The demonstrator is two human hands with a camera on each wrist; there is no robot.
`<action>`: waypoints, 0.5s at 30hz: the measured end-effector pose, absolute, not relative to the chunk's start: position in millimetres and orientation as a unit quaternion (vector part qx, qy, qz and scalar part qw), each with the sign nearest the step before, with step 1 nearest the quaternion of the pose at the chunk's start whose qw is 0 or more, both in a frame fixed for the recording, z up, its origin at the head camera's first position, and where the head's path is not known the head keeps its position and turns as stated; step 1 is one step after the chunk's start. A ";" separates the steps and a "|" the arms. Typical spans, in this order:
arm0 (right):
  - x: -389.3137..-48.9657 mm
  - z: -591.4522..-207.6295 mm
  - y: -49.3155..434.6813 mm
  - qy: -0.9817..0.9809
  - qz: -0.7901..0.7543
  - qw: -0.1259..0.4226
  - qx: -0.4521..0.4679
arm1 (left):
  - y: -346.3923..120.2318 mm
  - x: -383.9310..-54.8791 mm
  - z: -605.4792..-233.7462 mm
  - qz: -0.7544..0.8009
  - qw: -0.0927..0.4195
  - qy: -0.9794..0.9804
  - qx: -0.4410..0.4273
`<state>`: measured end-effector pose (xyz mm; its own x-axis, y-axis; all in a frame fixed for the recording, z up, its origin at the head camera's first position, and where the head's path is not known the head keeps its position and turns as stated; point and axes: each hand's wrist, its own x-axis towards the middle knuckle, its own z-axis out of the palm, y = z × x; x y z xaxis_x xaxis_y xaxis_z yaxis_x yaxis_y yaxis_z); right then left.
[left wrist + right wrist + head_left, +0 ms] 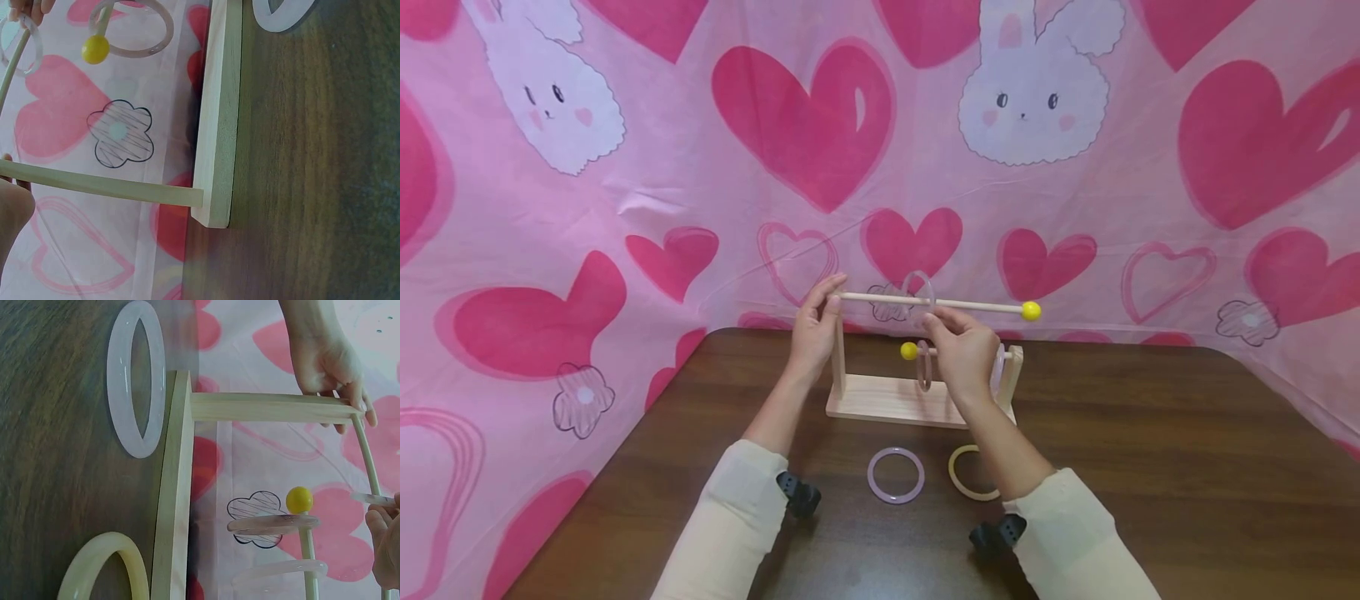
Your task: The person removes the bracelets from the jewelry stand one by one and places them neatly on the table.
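Note:
A wooden bangle stand (887, 402) is on the table, with an upper rod (977, 306) ending in a yellow ball and a lower rod with its own yellow ball (909, 351). My left hand (815, 332) grips the top of the left post (269, 407), at the upper rod's end. My right hand (966, 354) pinches a clear pale bangle (932, 289) that encircles the upper rod, between the post and the ball. A brownish bangle (269, 525) and a pale pink bangle (250, 570) hang on the lower rod, partly behind my right hand in the head view.
On the dark wooden table (1150, 467), a lilac bangle (872, 477) and a yellow bangle (956, 477) lie flat in front of the stand. My right forearm partly covers the yellow one. A pink cloth (662, 150) with hearts and rabbits hangs behind the table.

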<state>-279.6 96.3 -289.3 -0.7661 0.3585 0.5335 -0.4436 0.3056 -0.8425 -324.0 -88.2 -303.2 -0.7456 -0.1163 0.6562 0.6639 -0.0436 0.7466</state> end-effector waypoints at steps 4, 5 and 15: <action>-278.7 -287.8 98.6 -0.733 0.589 0.340 0.025 | -88.5 -323.5 -302.7 -0.688 0.284 -0.633 -0.215; -278.3 -287.5 99.1 -0.733 0.588 0.341 0.024 | -88.6 -323.6 -302.6 -0.688 0.284 -0.633 -0.215; -277.8 -287.8 103.2 -0.719 0.600 0.349 0.024 | -88.1 -323.7 -302.0 -0.690 0.282 -0.631 -0.215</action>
